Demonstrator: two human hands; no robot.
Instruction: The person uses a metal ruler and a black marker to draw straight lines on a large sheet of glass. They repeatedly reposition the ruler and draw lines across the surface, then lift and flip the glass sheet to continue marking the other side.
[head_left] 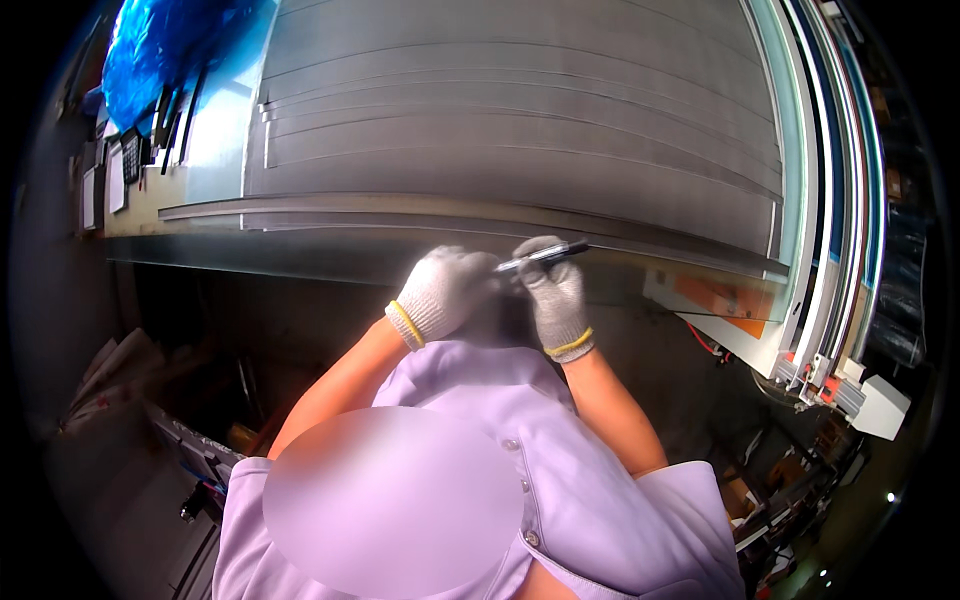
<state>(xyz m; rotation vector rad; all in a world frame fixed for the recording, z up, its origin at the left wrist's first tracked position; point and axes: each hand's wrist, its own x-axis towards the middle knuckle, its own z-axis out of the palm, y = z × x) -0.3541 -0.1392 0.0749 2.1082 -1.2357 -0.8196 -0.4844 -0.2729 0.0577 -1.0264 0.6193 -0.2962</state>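
Head view: both hands are meeting just above the middle of the picture, at the near edge of a bench. The right hand [556, 295], in a grey knit glove with a yellow cuff band, is gripping a pen [543, 256] with its fingers curled tight round the barrel. The pen is lying almost level, its dark end pointing toward 2 o'clock and its pale end toward 8 o'clock, over the front edge of the metal strips [500, 130]. The left hand [443, 292], in a white knit glove with the same yellow band, is sitting at 9 o'clock of the right hand, touching it. Its fingers are bunched close, near the pen's pale end; whether they are pinching the pen or only resting beside it I cannot tell.

The strips are lying in a stepped stack, filling the picture from 10 o'clock to 2 o'clock. Blue plastic sheeting [165, 50] is bunching up at 11 o'clock. White and teal frame rails [830, 230] are curving down the edge at 3 o'clock. The person's lilac shirt [560, 480] is filling the area at 6 o'clock, with both bare forearms rising from it toward the gloves.
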